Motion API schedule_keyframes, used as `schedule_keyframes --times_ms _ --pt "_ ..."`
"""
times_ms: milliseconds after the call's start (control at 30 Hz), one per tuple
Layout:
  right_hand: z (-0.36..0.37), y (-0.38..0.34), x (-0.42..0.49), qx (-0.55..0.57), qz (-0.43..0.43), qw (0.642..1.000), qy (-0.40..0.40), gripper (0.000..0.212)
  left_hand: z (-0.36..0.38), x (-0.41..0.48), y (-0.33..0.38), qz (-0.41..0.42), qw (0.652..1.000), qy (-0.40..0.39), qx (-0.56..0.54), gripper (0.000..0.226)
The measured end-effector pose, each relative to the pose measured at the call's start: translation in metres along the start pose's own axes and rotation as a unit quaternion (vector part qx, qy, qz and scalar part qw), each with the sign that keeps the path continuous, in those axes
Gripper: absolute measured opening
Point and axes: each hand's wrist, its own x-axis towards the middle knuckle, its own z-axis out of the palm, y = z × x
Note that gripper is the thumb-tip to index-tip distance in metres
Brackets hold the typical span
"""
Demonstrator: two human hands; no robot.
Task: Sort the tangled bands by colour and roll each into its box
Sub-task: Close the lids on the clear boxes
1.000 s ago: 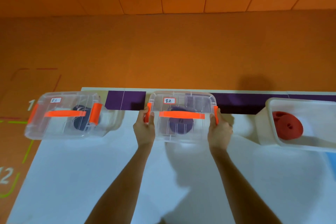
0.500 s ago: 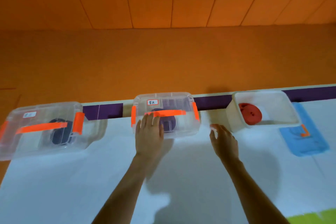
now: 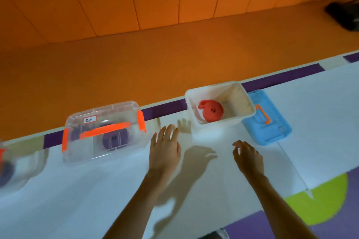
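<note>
A clear box (image 3: 77, 141) with an orange handle and orange latches stands lidded at the back of the white table, a rolled purple band (image 3: 116, 138) inside. To its right an open white box (image 3: 243, 101) holds a rolled red band (image 3: 210, 110). A blue lid (image 3: 267, 118) with an orange handle lies flat beside that box. My left hand (image 3: 164, 149) hovers empty between the two boxes, fingers spread. Just in front of the blue lid, my right hand (image 3: 248, 157) is also empty, its fingers loosely curled. Another lidded clear box (image 3: 11, 169) with a dark band shows partly at the left edge.
The white table (image 3: 77, 200) has a purple strip along its far edge, with orange floor and wall behind. A green and purple mat (image 3: 320, 200) lies at the near right. A dark object (image 3: 343, 15) sits on the floor at the far right.
Both hands let go of the lidded purple-band box and moved right toward the open white box. The view swung right, so the leftmost box slid nearly out of frame.
</note>
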Motion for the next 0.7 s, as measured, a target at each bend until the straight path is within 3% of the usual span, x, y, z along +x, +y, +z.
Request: schedule_keyframes --times_ms 100,233,300,400,500,700 --pt "-0.005 0.053 0.045 0.031 0.022 0.999 0.0 0.029 0.021 0.015 0.042 -0.028 1.0 -0.011 -0.01 0.061" --pt "-0.02 0.103 0.118 0.082 0.043 0.996 0.012 0.069 0.043 0.032 0.089 -0.034 0.998 -0.023 -0.043 0.08" --pt "-0.026 0.122 0.153 0.098 0.058 0.994 0.001 0.075 0.052 0.038 0.108 -0.048 0.997 -0.032 -0.046 0.083" --pt "-0.023 0.143 0.197 0.093 0.103 0.989 -0.058 0.064 0.063 0.044 0.126 -0.068 0.996 -0.05 -0.029 0.087" --pt "-0.013 0.16 0.222 0.092 0.131 0.984 -0.073 0.03 0.07 0.048 0.132 -0.084 0.993 -0.078 0.003 0.087" --pt "-0.013 0.187 0.245 0.137 0.153 0.979 -0.005 0.025 0.078 0.053 0.138 -0.118 0.988 -0.094 0.015 0.083"
